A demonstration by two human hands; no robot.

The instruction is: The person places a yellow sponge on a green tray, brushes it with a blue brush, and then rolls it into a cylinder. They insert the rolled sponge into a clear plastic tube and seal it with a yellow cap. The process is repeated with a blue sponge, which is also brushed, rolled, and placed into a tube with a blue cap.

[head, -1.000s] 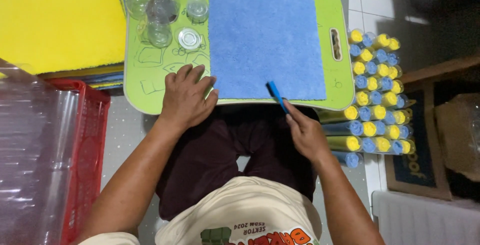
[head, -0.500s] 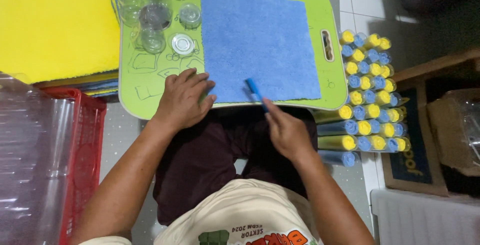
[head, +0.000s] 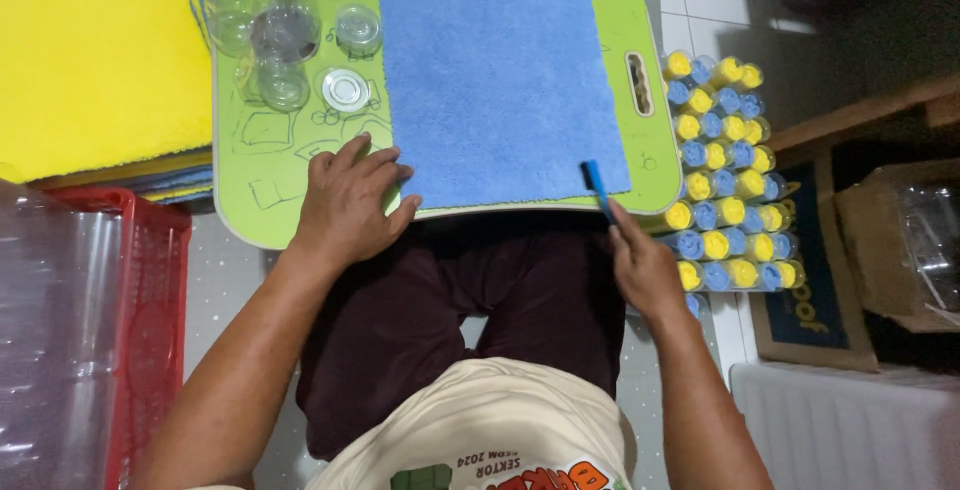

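Head view: blue cloth [head: 500,90], square, flat on green lap board [head: 280,210]; likely soft, light, limp, best pinched at a corner; left hand [head: 350,200] fingers slightly spread, pressing near corner; right hand [head: 645,265] pinching blue stick [head: 597,188], tip at cloth's other near corner; clear cups [head: 285,35] beside.
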